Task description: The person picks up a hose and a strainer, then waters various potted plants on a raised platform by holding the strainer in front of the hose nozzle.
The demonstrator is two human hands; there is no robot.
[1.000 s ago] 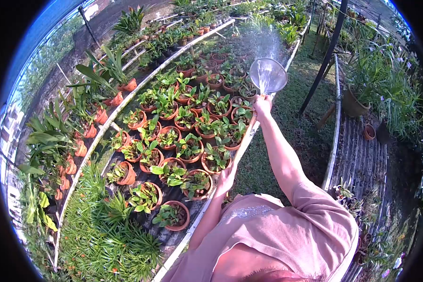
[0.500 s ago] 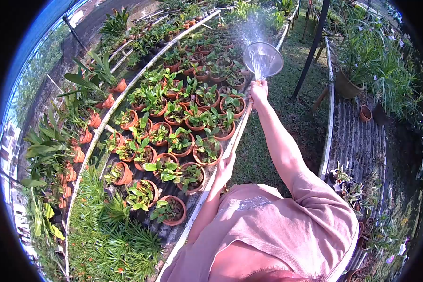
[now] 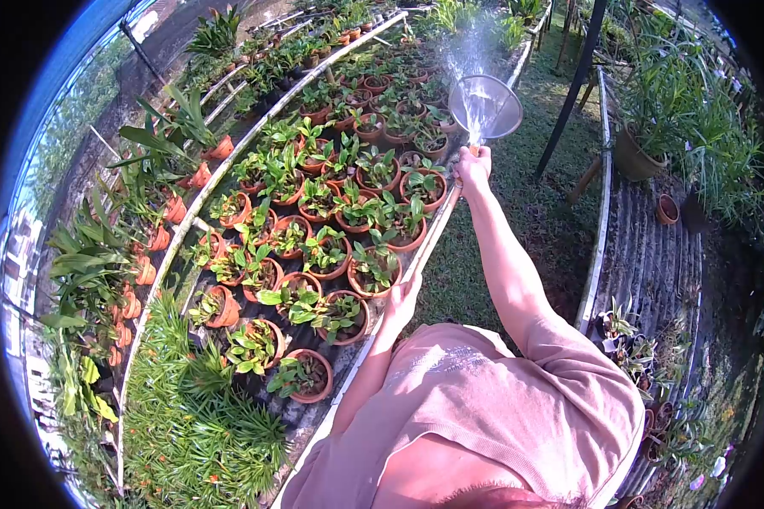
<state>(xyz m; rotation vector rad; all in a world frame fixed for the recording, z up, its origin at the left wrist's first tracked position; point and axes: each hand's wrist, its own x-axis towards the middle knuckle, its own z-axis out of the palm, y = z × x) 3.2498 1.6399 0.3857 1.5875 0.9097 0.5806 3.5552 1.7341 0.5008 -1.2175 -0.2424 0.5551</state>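
My right hand (image 3: 473, 169) stretches forward, its fingers wrapped around the front end of a tan hose (image 3: 437, 231). Just beyond it, water (image 3: 475, 114) gushes out and fans into a misty spray. A round, see-through disc with a dark rim (image 3: 508, 119) surrounds the stream; how it is attached I cannot make out. Further back along the hose, my left hand (image 3: 401, 301) is closed around it, beside the bench edge. Potted leafy plants (image 3: 318, 199) in terracotta pots stand in rows to the left, and the spray reaches over the far ones.
A pale rail (image 3: 367, 360) edges the plant bench near me. Grass (image 3: 518, 216) covers the path on the right, where a dark post (image 3: 573, 89) leans. Beyond stands a corrugated bench (image 3: 645, 259) with a large potted plant (image 3: 637, 157). Another rail (image 3: 229, 161) and tilted pots line the left.
The view has shifted slightly, so my right hand, the disc and the spray appear a little further right and lower. Water keeps flowing and both hands keep their hold.
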